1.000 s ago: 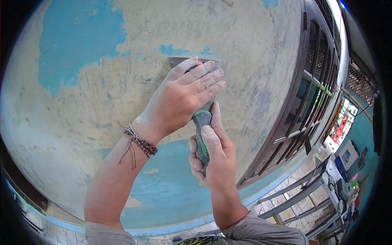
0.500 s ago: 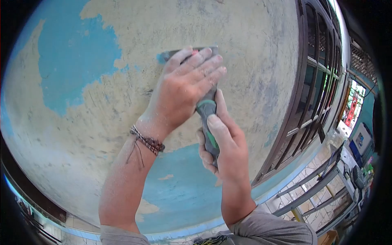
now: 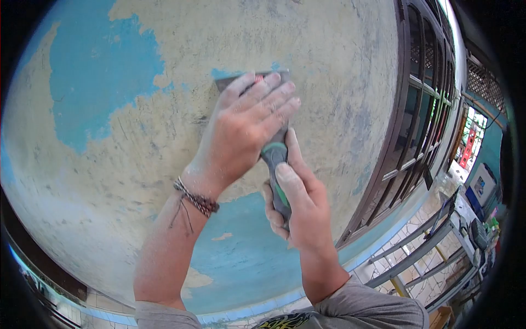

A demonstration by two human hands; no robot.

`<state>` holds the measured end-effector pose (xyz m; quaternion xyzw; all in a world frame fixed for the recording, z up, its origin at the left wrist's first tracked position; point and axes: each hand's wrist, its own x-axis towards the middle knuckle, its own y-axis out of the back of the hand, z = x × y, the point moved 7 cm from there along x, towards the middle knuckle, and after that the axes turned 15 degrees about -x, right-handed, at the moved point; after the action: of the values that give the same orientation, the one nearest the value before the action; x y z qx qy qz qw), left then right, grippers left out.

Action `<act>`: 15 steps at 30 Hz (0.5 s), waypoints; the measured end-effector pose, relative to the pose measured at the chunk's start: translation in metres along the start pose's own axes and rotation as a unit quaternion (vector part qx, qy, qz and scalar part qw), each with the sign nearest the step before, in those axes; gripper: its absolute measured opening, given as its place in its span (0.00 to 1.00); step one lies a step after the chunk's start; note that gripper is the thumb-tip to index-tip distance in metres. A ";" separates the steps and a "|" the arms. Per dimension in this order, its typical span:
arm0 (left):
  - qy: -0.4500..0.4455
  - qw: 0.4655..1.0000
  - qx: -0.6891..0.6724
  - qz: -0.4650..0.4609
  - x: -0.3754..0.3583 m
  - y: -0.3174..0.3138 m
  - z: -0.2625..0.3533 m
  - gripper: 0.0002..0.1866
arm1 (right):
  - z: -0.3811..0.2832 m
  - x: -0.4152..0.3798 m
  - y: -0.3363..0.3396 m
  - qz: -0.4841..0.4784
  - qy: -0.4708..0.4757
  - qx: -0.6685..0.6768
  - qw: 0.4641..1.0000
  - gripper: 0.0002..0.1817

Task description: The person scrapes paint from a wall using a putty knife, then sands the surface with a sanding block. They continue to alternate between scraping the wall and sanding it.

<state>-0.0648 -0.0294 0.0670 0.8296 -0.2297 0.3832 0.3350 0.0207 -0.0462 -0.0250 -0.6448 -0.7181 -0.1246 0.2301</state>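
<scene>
A wide-bladed scraper (image 3: 278,153) with a dark grey and green handle rests its blade (image 3: 228,82) against the wall. My right hand (image 3: 307,203) wraps around the handle, thumb along its upper side. Over the blade and neck lies my left hand (image 3: 244,120), fingers stretched out and dusted white; its thumb is hidden. The wall (image 3: 329,71) is mostly bare beige with grey smudges. A small blue patch (image 3: 221,72) shows just above the blade's upper edge.
Large blue paint patches lie at the upper left (image 3: 104,77) and below my hands (image 3: 246,247). A dark-framed window (image 3: 408,137) with bars stands to the right. A grey metal frame (image 3: 422,263) and a cluttered table (image 3: 471,230) are at the lower right.
Both hands and the scraper have moved slightly down the wall together. More blue now shows above the blade's edge.
</scene>
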 end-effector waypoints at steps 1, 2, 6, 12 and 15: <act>0.003 1.000 -0.005 -0.001 -0.004 -0.001 0.002 0.20 | 0.003 -0.002 0.001 0.000 -0.003 -0.006 1.000 0.32; 0.007 1.000 -0.013 -0.004 -0.006 -0.003 0.004 0.20 | 0.006 -0.005 0.002 0.003 -0.009 -0.010 1.000 0.32; 0.006 1.000 -0.004 0.003 0.004 0.001 -0.003 0.20 | -0.007 0.001 0.004 0.003 -0.013 -0.012 1.000 0.32; 0.007 1.000 -0.020 0.005 -0.005 0.002 0.001 0.20 | -0.002 -0.007 -0.002 -0.002 -0.001 0.003 1.000 0.31; 0.002 1.000 -0.018 0.004 0.003 0.004 -0.005 0.20 | -0.009 -0.001 0.000 0.002 -0.005 0.002 1.000 0.31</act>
<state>-0.0679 -0.0290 0.0731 0.8219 -0.2395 0.3817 0.3485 0.0221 -0.0516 -0.0174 -0.6463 -0.7183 -0.1194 0.2283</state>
